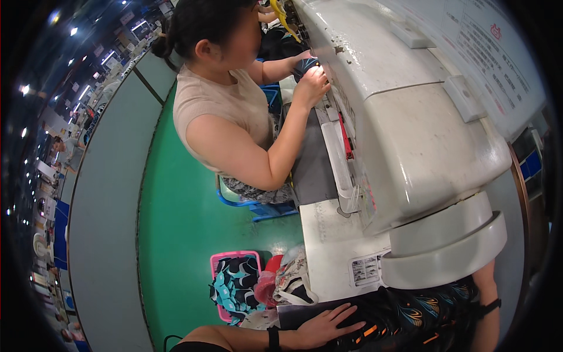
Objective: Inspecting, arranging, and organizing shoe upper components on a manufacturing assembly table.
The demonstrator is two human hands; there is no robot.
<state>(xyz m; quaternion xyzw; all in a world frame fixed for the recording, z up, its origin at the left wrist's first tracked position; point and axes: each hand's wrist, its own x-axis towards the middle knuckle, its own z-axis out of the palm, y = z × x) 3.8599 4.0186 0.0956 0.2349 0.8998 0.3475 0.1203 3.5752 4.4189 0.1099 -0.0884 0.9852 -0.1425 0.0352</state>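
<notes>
Black fabric (404, 320) printed with blue, gold and orange curved lines lies along the near edge of the white work table (322, 258). My left hand (321, 328) rests flat on the left part of this cloth, fingers spread. At the cloth's far right end is my right hand (484, 278), reaching up beside the sewing machine's large pale handwheel (448, 252). The wheel hides its fingers, so whether they hold anything cannot be seen. Dark bands circle both my wrists.
The bulky white machine body (422, 135) fills the right side. Ahead, a seated co-worker (226, 111) handles a small dark patterned piece (305, 66) there. A pink basket (220, 256) of black and turquoise pieces stands on the green floor. A grey partition (105, 193) runs along the left.
</notes>
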